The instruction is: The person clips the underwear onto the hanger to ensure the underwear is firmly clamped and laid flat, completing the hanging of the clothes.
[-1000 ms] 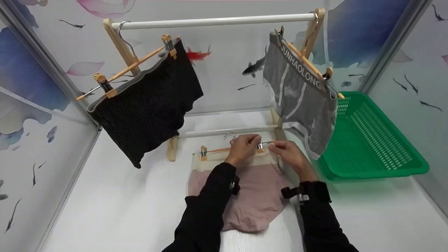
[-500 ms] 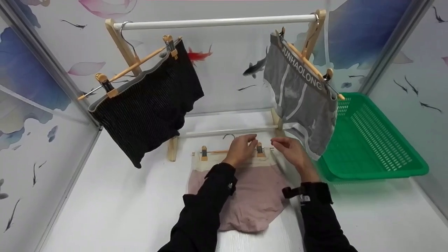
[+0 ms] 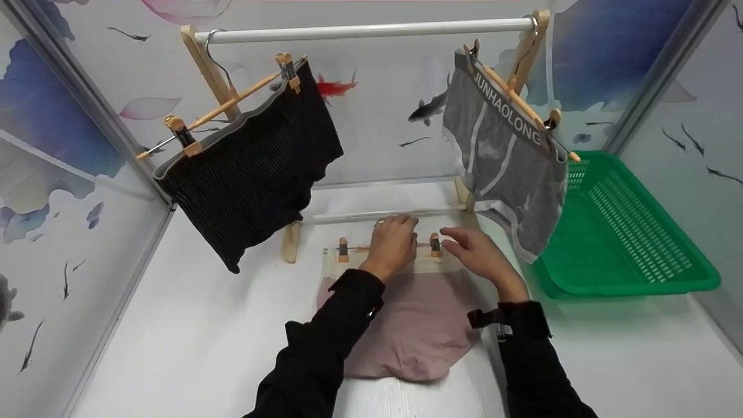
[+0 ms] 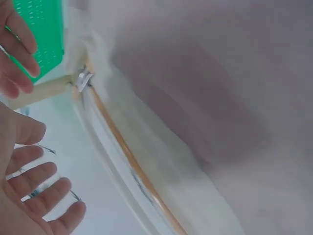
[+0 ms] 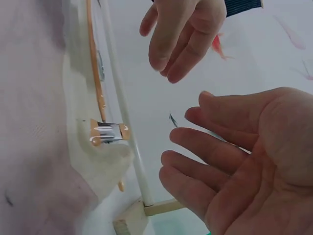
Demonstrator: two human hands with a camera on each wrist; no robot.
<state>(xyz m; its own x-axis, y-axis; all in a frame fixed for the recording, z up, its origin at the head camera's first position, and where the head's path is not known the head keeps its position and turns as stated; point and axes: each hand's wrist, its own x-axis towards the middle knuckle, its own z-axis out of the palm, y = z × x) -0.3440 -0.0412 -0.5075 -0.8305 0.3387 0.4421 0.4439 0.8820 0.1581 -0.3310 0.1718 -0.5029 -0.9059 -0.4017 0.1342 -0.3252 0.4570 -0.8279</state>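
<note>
Pink underpants (image 3: 415,325) with a cream waistband lie flat on the white table, waistband away from me. Two clips (image 3: 435,246) of a clip hanger (image 5: 94,63) grip that waistband, one near each end. Over the middle of the hanger hovers my left hand (image 3: 393,245), fingers loosely bent and holding nothing; it hides the hanger's hook in the head view. Just right of the right clip is my right hand (image 3: 477,252), its fingers spread and relaxed. The right wrist view shows its palm (image 5: 239,156) with nothing in it.
A rack with a white rod (image 3: 365,32) stands behind. From it hang black ribbed boxer briefs (image 3: 255,168) at left and grey underpants (image 3: 505,157) at right, both on clip hangers. A green basket (image 3: 627,284) sits at the right, beside patterned walls.
My left hand has let go of the right clip and moved left over the hanger's middle. My right hand has come off the waistband's corner, its fingers loosening.
</note>
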